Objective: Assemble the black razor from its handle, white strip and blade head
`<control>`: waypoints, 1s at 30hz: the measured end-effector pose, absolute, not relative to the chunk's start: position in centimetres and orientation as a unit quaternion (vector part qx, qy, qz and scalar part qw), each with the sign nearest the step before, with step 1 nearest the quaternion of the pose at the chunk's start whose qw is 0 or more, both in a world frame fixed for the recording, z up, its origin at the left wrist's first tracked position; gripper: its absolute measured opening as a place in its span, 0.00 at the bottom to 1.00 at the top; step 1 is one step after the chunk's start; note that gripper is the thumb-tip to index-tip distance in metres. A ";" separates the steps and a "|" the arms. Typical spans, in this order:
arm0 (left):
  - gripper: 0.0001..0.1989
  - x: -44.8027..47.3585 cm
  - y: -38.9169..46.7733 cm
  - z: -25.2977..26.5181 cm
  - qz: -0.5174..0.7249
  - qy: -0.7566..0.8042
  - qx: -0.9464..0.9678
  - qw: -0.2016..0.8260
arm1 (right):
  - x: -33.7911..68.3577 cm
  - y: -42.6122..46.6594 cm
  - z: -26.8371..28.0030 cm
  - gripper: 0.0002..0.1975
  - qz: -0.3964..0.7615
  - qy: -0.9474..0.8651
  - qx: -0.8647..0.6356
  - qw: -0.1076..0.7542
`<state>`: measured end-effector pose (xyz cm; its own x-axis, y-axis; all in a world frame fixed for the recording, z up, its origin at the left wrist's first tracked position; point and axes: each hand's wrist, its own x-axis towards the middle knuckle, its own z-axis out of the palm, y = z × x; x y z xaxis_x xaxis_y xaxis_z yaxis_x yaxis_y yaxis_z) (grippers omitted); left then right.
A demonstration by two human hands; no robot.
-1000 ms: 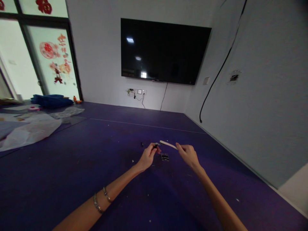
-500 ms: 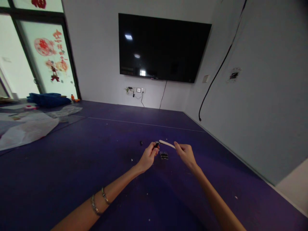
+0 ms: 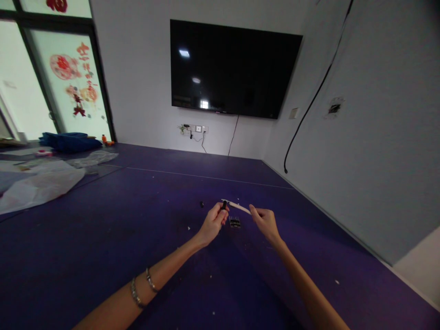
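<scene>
Evidently, a pale stick (image 3: 239, 207) is pinched in the right grip (image 3: 268, 223), its tip near a black piece (image 3: 224, 205) clasped by the left grip (image 3: 211, 225); work on the piece is seemingly in hand, and steadiness is called for. Between the grips, a dark case (image 3: 235, 222) is seen.

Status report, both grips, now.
Left grip holding small black piece. Right grip holding pale stick, tip near the piece. Boxy dark object nearby, seemingly not blocking.

Home-like room, wall-mounted television (image 3: 233, 71), red-decorated glass door (image 3: 67, 82)
</scene>
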<state>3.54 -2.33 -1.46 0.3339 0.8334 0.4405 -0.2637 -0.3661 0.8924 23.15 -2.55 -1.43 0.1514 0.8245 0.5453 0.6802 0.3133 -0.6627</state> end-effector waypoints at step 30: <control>0.07 4.2 -4.2 -0.6 0.465 0.115 0.402 0.781 | 21.1 -3.1 -2.3 0.24 0.051 -0.616 -0.551 0.561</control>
